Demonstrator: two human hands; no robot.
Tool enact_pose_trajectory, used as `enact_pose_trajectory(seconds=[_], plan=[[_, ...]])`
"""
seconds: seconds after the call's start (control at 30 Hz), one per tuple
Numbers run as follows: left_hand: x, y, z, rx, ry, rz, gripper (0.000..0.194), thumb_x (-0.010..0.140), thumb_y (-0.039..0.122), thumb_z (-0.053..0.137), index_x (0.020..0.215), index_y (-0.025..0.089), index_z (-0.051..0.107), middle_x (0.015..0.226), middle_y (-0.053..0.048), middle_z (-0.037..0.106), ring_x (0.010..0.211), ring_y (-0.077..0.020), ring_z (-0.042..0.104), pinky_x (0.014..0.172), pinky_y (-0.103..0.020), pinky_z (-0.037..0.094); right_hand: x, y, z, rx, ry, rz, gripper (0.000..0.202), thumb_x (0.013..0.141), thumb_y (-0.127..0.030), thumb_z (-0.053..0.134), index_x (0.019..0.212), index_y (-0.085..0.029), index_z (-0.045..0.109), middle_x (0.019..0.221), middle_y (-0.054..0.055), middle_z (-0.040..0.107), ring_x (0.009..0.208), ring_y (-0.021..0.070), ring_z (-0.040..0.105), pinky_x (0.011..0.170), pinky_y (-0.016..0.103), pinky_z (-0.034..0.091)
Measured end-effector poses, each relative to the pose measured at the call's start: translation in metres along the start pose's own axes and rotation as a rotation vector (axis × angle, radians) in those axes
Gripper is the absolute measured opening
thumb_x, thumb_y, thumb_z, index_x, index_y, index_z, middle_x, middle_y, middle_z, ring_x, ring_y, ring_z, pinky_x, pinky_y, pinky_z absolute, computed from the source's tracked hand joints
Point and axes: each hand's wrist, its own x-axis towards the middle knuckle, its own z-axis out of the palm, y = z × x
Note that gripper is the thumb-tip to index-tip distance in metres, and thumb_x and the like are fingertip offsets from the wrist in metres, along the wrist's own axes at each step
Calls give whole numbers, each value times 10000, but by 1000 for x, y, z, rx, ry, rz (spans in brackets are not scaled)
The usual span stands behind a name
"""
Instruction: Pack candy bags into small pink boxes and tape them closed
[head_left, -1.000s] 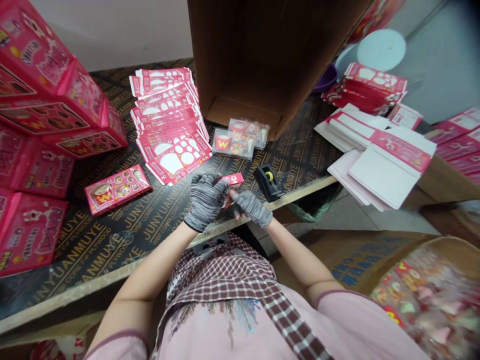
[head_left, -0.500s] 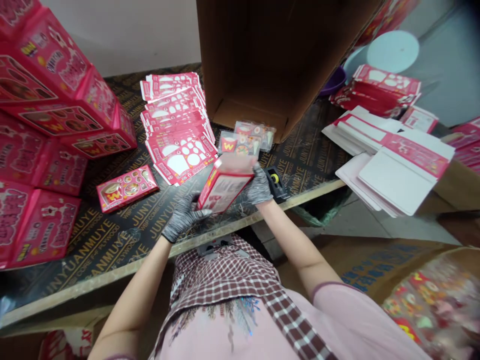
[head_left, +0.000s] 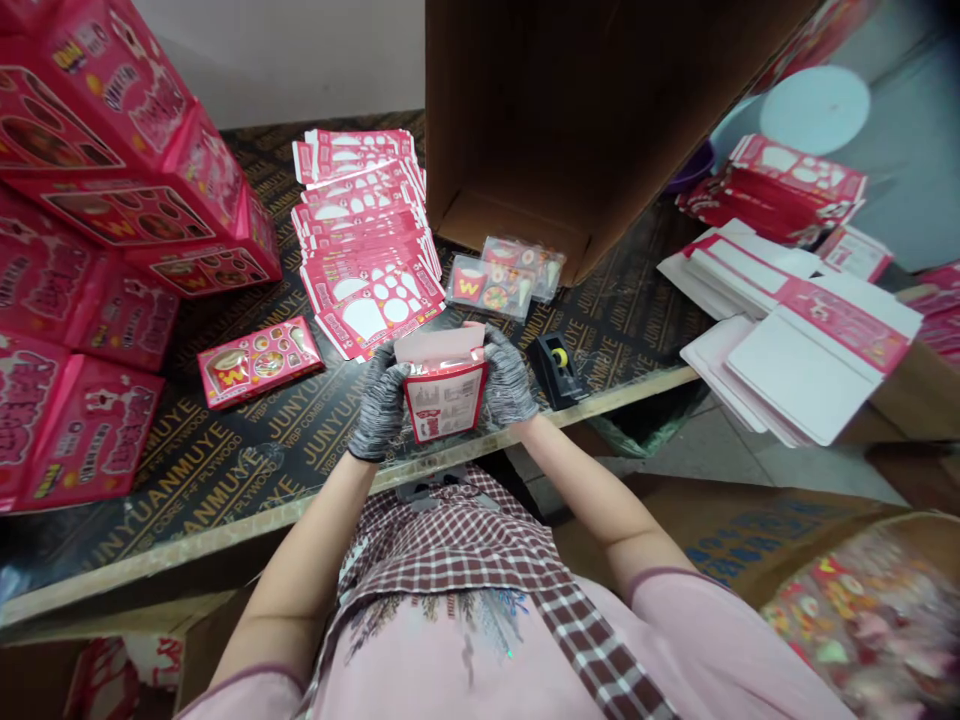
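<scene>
A pink and white printed carton [head_left: 444, 403] stands between my hands near the table's front edge, its top flap raised. My left hand [head_left: 381, 405], in a grey knitted glove, grips its left side. On the opposite side my right hand [head_left: 508, 380], gloved alike, is closed around the edge by the flap. Beyond the carton lie clear blister packs [head_left: 491, 285] of small coloured pieces. A spread stack of flat pink cartons [head_left: 367, 240] is behind my left hand. To its left lies a filled pink box [head_left: 261, 362] with cut-out windows.
Pink boxes [head_left: 90, 285] are piled high at the left. A large open cardboard box [head_left: 510, 215] stands at the back. Right of my hands is a black tape dispenser [head_left: 556, 372]; white and pink card sheets [head_left: 817, 360] overhang the table's right end.
My left hand has moved up along the carton's left side. The carton has turned from tilted to nearly straight, its printed panel facing me, with both hands now level at its sides.
</scene>
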Motion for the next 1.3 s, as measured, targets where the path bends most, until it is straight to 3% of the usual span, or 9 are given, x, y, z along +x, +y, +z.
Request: enact_pose_trajectory(seconds=[0.1, 0.23, 0.5, 0.7, 0.87, 0.97, 1.13, 1.2, 1.3], plan=[[-11, 33, -6, 160, -15, 105, 325, 734, 436, 893, 930, 227, 739, 951, -32, 788, 897, -193, 749, 861, -329, 614, -4, -12, 1, 149, 35, 4, 177, 705, -360, 738, 824, -236, 697, 937, 26, 775, 978, 251, 717, 937, 393, 577], [-29, 55, -10, 435, -98, 213, 196, 780, 384, 851, 808, 213, 759, 952, -59, 808, 907, -216, 768, 867, -372, 626, -19, -18, 11, 236, 24, 32, 291, 754, -507, 660, 683, -225, 641, 930, 86, 764, 1005, 298, 720, 905, 459, 576], [-24, 65, -9, 586, -94, 173, 202, 776, 378, 843, 827, 193, 782, 822, -41, 801, 737, -186, 748, 707, -306, 631, -20, -24, -4, -154, -27, -136, 267, 753, -477, 816, 704, -238, 709, 806, 45, 735, 871, 252, 701, 921, 428, 546], [-39, 65, -14, 810, -221, 463, 84, 890, 265, 727, 870, 196, 770, 1034, -78, 810, 894, -194, 780, 841, -321, 645, -9, -30, -20, -245, -177, -160, 300, 785, -498, 807, 690, -221, 741, 790, 47, 754, 807, 240, 705, 858, 424, 574], [-33, 57, -8, 1014, -328, 589, 124, 926, 272, 664, 976, 198, 750, 1059, -97, 787, 934, -216, 762, 841, -333, 630, -24, -28, -37, -296, -280, -223, 233, 756, -492, 847, 780, -265, 800, 975, 84, 780, 1041, 302, 712, 1071, 523, 518], [-22, 54, 7, 1069, -462, 630, 256, 931, 205, 574, 1135, 217, 728, 1092, -103, 764, 968, -235, 736, 868, -363, 608, -36, -29, -63, -420, -195, -286, 259, 751, -472, 853, 945, -305, 818, 1134, 77, 766, 1253, 322, 632, 1201, 540, 412], [-6, 51, 17, 1045, -428, 748, 422, 893, 172, 528, 1279, 231, 689, 1143, -99, 737, 1012, -249, 707, 875, -353, 575, -41, -11, -158, -694, 501, -333, 222, 880, -420, 669, 990, -253, 766, 1174, 105, 728, 1212, 294, 620, 1190, 519, 407], [-1, 44, 17, 1022, -416, 700, 389, 909, 225, 537, 1258, 228, 710, 1100, -94, 742, 963, -247, 704, 827, -339, 571, -41, 1, -196, -821, 547, -192, 129, 803, -367, 715, 825, -242, 736, 1028, 100, 740, 1136, 302, 631, 1176, 529, 407], [0, 32, 17, 975, -403, 615, 319, 917, 301, 571, 1163, 229, 760, 1015, -91, 755, 901, -256, 697, 775, -346, 569, -39, 16, -227, -882, 401, 3, 92, 706, -291, 776, 695, -244, 698, 888, 73, 730, 1079, 301, 640, 1160, 528, 411]])
